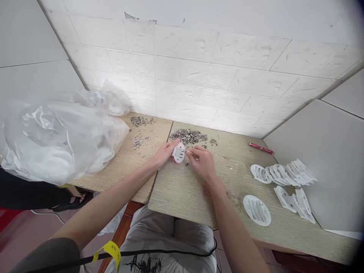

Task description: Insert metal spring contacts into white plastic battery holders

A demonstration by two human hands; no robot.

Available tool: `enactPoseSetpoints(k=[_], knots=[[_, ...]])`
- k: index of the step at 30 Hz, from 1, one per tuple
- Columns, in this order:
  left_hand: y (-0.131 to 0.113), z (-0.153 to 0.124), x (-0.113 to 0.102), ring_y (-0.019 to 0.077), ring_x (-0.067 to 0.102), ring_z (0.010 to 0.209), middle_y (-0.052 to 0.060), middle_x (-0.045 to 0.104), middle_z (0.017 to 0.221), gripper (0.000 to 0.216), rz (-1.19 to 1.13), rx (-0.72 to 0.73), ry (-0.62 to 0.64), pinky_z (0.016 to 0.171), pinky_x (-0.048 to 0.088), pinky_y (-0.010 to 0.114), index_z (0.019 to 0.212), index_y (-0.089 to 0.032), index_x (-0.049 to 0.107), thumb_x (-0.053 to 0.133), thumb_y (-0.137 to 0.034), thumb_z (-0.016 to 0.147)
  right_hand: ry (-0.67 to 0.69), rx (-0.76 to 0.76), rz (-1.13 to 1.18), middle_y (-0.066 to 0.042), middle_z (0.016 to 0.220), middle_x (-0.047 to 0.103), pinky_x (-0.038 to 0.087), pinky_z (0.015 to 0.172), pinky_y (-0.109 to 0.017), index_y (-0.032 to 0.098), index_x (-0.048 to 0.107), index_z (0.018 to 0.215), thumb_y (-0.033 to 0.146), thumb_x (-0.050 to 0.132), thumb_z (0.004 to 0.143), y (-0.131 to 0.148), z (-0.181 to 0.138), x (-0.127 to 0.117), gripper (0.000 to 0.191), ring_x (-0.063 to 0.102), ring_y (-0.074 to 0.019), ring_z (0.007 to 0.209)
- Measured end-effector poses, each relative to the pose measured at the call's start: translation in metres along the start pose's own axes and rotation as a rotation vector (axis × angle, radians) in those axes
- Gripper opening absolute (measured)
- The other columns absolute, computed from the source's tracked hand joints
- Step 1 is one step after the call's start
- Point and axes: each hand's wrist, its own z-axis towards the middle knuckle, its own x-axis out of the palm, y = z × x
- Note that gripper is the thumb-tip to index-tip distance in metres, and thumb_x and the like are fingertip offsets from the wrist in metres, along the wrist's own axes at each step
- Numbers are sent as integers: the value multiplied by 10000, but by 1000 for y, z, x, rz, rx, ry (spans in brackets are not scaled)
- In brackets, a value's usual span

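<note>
My left hand (165,154) grips a round white plastic battery holder (179,152) by its left edge, tilted up above the table so its slotted face shows. At the holder's right edge, my right hand (202,162) is closed in a pinch; what sits between the fingertips is too small to make out. Just behind both hands lies a heap of small metal contact pieces (189,135). A few loose metal bits (187,164) rest on the wood between the hands.
Smaller metal piles (138,141) lie at left. A large clear plastic bag (65,140) of white parts fills the left side. Rows of white holders (284,173), one flat holder (257,210) and a red pen (261,148) lie at right. A black cable (159,251) crosses my lap.
</note>
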Motion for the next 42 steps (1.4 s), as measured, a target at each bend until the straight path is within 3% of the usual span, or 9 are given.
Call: enactPoseSetpoints(k=[9, 24, 42], knots=[[-2, -2, 3, 154, 580, 539, 81, 653, 645, 553, 59, 2, -6, 483, 503, 278, 726, -110, 671, 566, -652, 753, 39, -11, -38, -41, 771, 656, 378, 633, -272, 201, 737, 798, 223, 565, 865, -1, 0, -1, 185, 566, -167, 715], [-2, -4, 7, 132, 573, 604, 47, 642, 677, 571, 90, 1, -90, 608, 514, 272, 692, -132, 617, 539, -696, 735, 44, -7, -8, -34, 749, 641, 359, 607, -263, 174, 720, 775, 210, 558, 871, -2, 0, -1, 191, 546, -154, 679], [4, -4, 10, 82, 487, 507, -12, 497, 564, 500, 113, 86, -61, 497, 424, 200, 607, -141, 507, 562, -607, 780, 34, -125, -148, -34, 654, 558, 276, 554, -259, 162, 577, 605, 203, 510, 901, -7, 0, 9, 307, 462, -131, 596]])
